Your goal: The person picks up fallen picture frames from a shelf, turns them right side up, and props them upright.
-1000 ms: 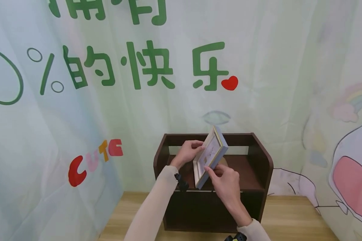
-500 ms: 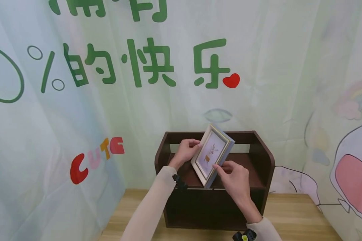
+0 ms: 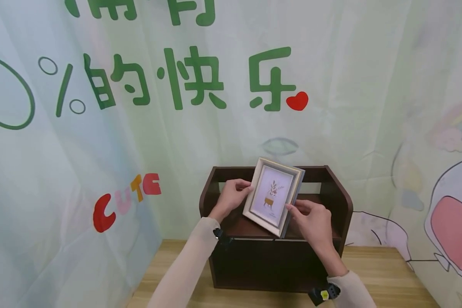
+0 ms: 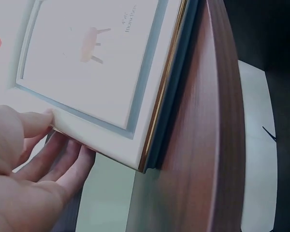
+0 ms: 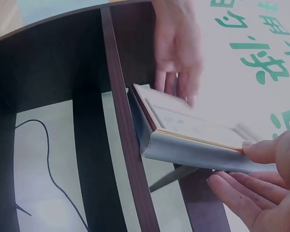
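A picture frame [image 3: 271,194] with a cream and gold border is held tilted over the upper shelf of a dark brown wooden rack. Its print shows a plant in an orange-brown pot on legs. My left hand [image 3: 231,196] pinches the frame's left edge, thumb on the front and fingers behind. On the opposite edge my right hand [image 3: 313,222] pinches with the thumb on the front and the fingers curled at the back. In the right wrist view the frame's grey-blue side [image 5: 198,152] shows, with a support leg [image 5: 173,178] sticking out behind it.
The brown rack [image 3: 273,265] stands on a wood-grain table [image 3: 373,269], with raised side panels around its top shelf. Behind it hangs a pale printed curtain [image 3: 350,107] with green lettering. A black cable [image 5: 49,159] shows behind the rack's open back.
The picture frame has turned from nearly edge-on to face the head camera. My right hand has moved rightward with its edge, while my left hand has shifted slightly left.
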{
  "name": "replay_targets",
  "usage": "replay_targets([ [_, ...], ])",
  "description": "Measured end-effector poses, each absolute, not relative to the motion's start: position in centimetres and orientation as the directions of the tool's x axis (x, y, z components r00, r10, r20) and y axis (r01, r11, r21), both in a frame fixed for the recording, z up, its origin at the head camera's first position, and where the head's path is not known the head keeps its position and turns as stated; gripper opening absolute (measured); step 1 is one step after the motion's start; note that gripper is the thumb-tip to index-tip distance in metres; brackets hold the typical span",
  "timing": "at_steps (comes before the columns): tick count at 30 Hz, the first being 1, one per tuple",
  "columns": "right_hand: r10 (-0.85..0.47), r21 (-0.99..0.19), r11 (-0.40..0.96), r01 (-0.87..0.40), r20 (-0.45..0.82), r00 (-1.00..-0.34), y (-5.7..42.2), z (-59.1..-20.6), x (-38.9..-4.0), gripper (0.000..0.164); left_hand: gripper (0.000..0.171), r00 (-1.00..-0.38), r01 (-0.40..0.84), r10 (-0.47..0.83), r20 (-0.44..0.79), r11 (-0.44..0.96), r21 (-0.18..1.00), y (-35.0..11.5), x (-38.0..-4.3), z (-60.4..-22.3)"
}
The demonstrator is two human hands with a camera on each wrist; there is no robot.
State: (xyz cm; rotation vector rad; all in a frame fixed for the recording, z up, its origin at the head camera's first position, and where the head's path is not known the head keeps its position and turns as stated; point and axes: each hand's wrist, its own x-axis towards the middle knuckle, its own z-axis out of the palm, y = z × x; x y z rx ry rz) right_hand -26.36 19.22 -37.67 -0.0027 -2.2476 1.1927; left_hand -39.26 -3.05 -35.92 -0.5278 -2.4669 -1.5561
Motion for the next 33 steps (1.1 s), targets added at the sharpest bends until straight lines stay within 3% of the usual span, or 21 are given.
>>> replay_targets([
  [18, 0.168, -0.831, 0.509, -0.223, 0.350, -0.921, 20.8, -37.3, -28.9, 0.043, 0.034, -0.960, 0.276, 0.119, 0.252, 0.274, 0.921, -5.2, -35.9, -37.0],
  [33, 0.135, -0.897, 0.392, -0.205, 0.276, -0.951, 20.4, -37.5, -30.7, 0.047, 0.029, -0.955, 0.292, 0.028, 0.296, 0.259, 0.921, -5.8, -34.1, -37.4],
])
